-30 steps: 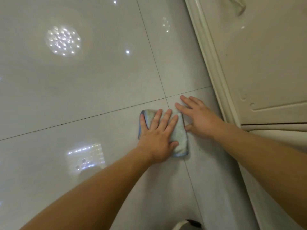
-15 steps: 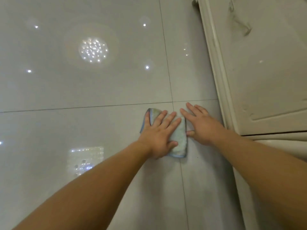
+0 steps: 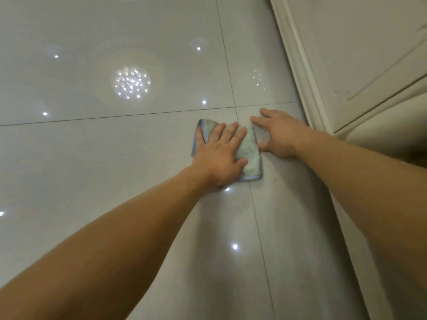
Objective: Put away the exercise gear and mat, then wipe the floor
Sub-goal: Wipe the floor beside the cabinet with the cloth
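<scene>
A small folded pale cloth with a blue edge lies flat on the glossy grey tiled floor, beside a tile joint. My left hand presses down on the cloth with straight, spread fingers and covers most of its left part. My right hand rests flat on the bare tile just right of the cloth, fingers straight, thumb near the cloth's right edge.
A cream skirting and a panelled cream door or cabinet front run along the right side, close to my right hand. Ceiling lights reflect in the tiles at the left.
The view has shifted, so the hands and cloth now sit just below the cross joint. Both hands keep the same pose, left on the cloth, right on the tile beside it.
</scene>
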